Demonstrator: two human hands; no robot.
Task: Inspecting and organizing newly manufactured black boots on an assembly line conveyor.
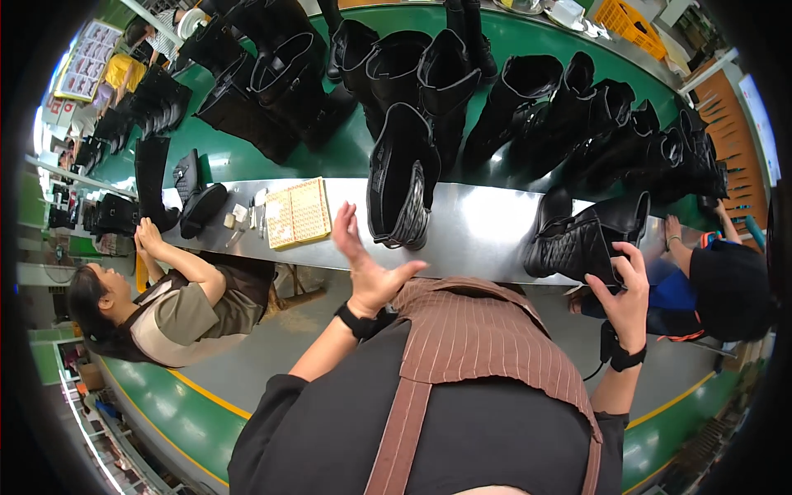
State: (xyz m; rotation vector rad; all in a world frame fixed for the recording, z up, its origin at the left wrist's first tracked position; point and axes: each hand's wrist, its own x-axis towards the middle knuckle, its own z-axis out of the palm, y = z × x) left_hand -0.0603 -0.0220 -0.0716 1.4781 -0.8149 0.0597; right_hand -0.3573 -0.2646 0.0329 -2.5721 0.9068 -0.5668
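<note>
My left hand (373, 279) is raised near the front edge of the metal bench, fingers and thumb spread, holding nothing. Just beyond it a tall black boot (391, 202) stands upright with its wide shaft opening toward me and a quilted panel on one side. To the right, my right hand (627, 299) hovers by the top of a black quilted boot (568, 246) lying on its side. Its thumb and forefinger are apart and nothing shows between them; whether a fingertip touches the boot's shaft, I cannot tell.
A yellow patterned box (299, 213) and small tools lie left on the metal bench (470, 262). Several tall black boots (528, 82) crowd the green table (363, 153) behind. One person (186, 309) sits at left handling boots; another person (726, 285) works at right.
</note>
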